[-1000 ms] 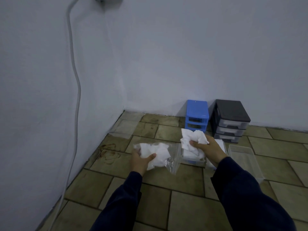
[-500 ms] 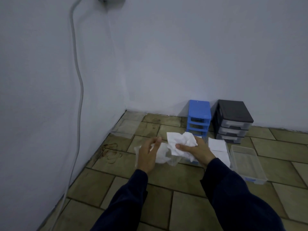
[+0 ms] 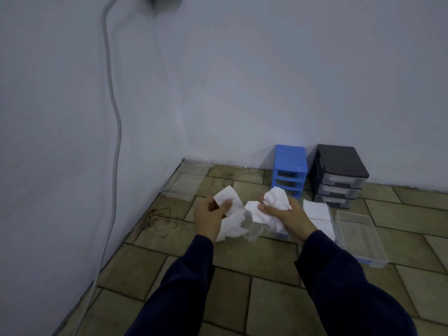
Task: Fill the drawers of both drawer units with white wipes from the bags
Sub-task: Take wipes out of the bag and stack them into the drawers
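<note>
My left hand (image 3: 209, 218) pinches a flat white wipe (image 3: 226, 198) and holds a clear bag (image 3: 236, 225) with more wipes in it. My right hand (image 3: 287, 218) grips a crumpled bunch of white wipes (image 3: 276, 200). Both hands are held close together above the tiled floor. Behind them, against the wall, stand a small blue drawer unit (image 3: 289, 169) and a black drawer unit (image 3: 339, 174). A clear drawer (image 3: 360, 237) lies pulled out on the floor at the right. Another drawer holding flat white wipes (image 3: 317, 212) sits just behind my right hand.
An empty clear bag (image 3: 188, 183) lies flat in the floor corner at the left. A grey cable (image 3: 114, 117) runs down the left wall to the floor. The walls meet in a corner just behind the units.
My hands have drawn apart a little. The left hand now pinches one flat wipe raised above the bag, while the right hand keeps its crumpled bunch.
</note>
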